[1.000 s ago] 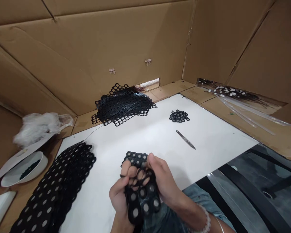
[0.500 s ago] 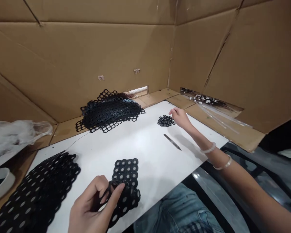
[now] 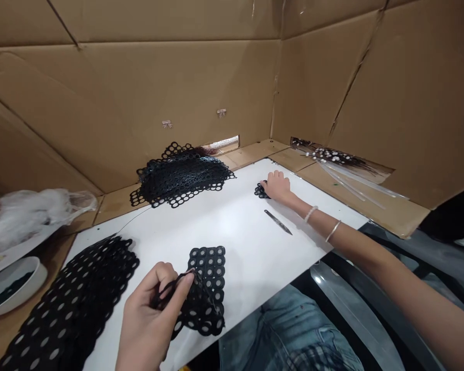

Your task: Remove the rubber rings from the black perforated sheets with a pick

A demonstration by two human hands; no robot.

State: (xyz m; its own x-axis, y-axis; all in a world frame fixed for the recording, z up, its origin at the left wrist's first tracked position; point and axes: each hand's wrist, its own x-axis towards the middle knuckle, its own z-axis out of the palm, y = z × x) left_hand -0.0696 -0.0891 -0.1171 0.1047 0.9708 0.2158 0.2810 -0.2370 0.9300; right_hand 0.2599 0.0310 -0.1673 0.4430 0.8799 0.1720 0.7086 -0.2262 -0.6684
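My left hand (image 3: 154,309) pinches the near part of a black mesh piece made of joined rings (image 3: 216,281), whose far part lies flat on the white board (image 3: 239,226). Farther off, my right hand (image 3: 277,186) is over a small pile of loose black rings (image 3: 260,190), touching its right side; its fingertips are partly hidden. Pointed tweezers (image 3: 278,222) lie on the board just nearer than the pile.
A large black dotted mesh (image 3: 58,309) covers the left side. Piled ring netting (image 3: 181,178) sits at the back. Also around are a white bowl (image 3: 38,281), a plastic bag (image 3: 34,211), cardboard walls (image 3: 178,77) and white-tipped stems (image 3: 332,156).
My right hand has come down from above the right edge of the ring pile onto it. My left hand still grips the mesh piece, now tilted a little differently. The view has shifted slightly.
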